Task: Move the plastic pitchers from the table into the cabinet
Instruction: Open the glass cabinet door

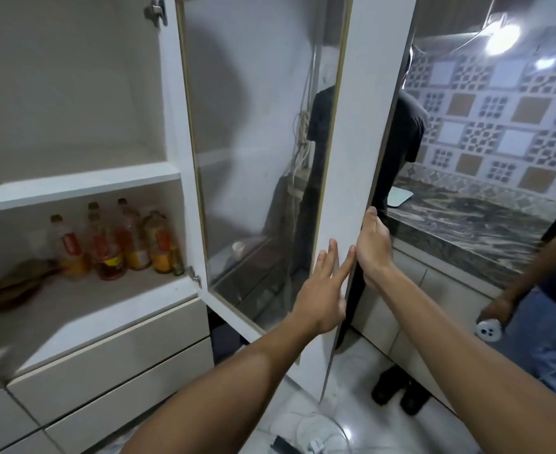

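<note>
Door (351,178): flat white frame, glass pane, swung open
L hand (322,299): fingers straight, flat on door's edge
R hand (373,249): curled round same edge; gripping
Cabinet (80,188): white shelves; bottles (119,244) lower shelf
Pitchers: not visible

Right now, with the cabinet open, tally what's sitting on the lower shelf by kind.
Tall bottles: 4
Small dark bottle: 1
Brown item, too blurred to identify: 1
Total: 6
</note>
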